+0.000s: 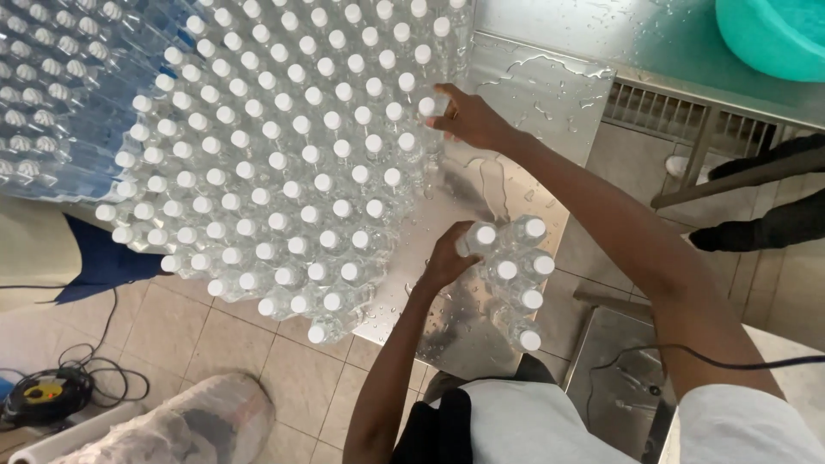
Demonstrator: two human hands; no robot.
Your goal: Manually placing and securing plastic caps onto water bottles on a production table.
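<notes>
Several rows of clear plastic bottles with white caps (284,155) stand packed together on a wet steel table (533,94). My right hand (468,119) reaches out to the right edge of that mass and grips one capped bottle (427,106) there. Closer to me, my left hand (447,258) holds a bottle (481,236) at the left end of a small separate cluster of bottles (520,275) standing on the table's near right part.
A turquoise basin (773,34) sits at the far right on the steel surface. Shrink-wrapped bottle packs (51,103) lie at the left. On the tiled floor are a plastic-wrapped roll (189,425), a black and yellow device with cables (43,395), and another person's dark shoes (756,228).
</notes>
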